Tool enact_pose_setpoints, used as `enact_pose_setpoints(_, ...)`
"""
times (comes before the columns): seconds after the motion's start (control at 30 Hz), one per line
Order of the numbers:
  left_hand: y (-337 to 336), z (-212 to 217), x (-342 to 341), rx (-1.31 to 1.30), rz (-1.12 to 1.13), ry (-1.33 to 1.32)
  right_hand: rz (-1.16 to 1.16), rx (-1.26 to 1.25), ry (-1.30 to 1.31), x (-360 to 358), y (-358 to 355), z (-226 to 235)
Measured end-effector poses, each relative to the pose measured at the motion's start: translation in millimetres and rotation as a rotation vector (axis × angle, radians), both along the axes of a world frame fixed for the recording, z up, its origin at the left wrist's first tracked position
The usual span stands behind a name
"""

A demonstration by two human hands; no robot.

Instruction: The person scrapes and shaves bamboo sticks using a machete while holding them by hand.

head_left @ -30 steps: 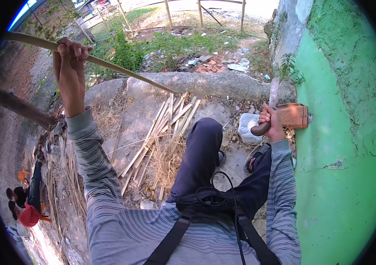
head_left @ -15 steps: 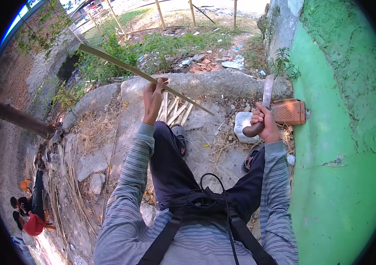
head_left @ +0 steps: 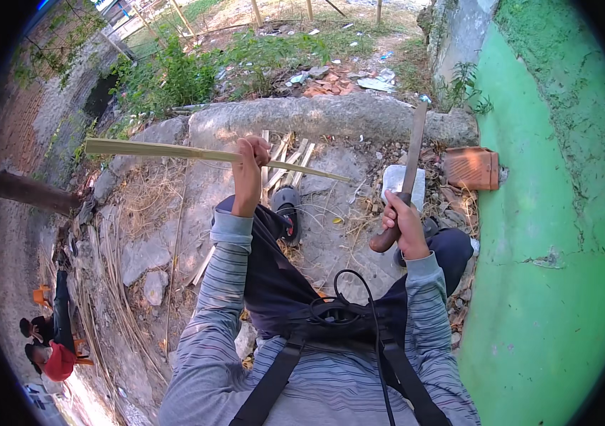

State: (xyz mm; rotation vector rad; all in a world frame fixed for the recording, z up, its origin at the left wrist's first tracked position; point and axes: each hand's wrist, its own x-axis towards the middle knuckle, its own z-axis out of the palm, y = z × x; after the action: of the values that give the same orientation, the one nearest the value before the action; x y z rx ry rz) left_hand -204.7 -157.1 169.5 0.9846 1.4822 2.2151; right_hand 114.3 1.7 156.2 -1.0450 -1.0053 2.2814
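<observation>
My left hand (head_left: 249, 170) is closed around a long pale bamboo strip (head_left: 167, 150) that runs level from the far left to a thin point near the middle. My right hand (head_left: 403, 224) grips the wooden handle of a long flat blade (head_left: 412, 156), which points up and away over a grey stone block (head_left: 396, 182). Both hands are raised above my knees. My left foot in a dark sandal (head_left: 288, 206) rests on the stone ground below the strip.
A pile of split bamboo pieces (head_left: 281, 160) lies ahead of my foot. A red brick (head_left: 471, 168) sits against the green wall (head_left: 551, 234) on the right. A concrete kerb (head_left: 331, 117) crosses ahead. Dry strips and stones lie left. Two people (head_left: 50, 341) sit at lower left.
My left hand has brought the bamboo strip in from the far upper left to level in front of me. My right hand has drawn the blade back from the brick toward my knee.
</observation>
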Motion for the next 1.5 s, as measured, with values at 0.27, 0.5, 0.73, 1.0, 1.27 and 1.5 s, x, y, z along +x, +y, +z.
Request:
enact_pose_setpoints(0.27,9,5,18,0.170,-0.177,-0.092,0.274,0.304,-0.111,-55,-47,-55)
enact_pose_setpoints(0.5,1,-9,23,0.124,-0.063,-0.098,0.445,0.747,-0.266,-103,-69,-79)
enact_pose_setpoints(0.73,3,-14,24,0.169,0.143,-0.184,0.407,1.024,-0.179,-126,-87,-71)
enact_pose_setpoints(1.0,10,-8,32,0.184,0.239,-0.225,0.331,1.019,-0.182,-131,-75,-101)
enact_pose_setpoints(1.27,11,-6,35,0.176,0.250,-0.196,0.449,0.939,-0.172,-140,-83,-79)
enact_pose_setpoints(1.5,6,-17,31,0.262,0.222,-0.234,0.398,0.914,-0.419,-137,-75,-121)
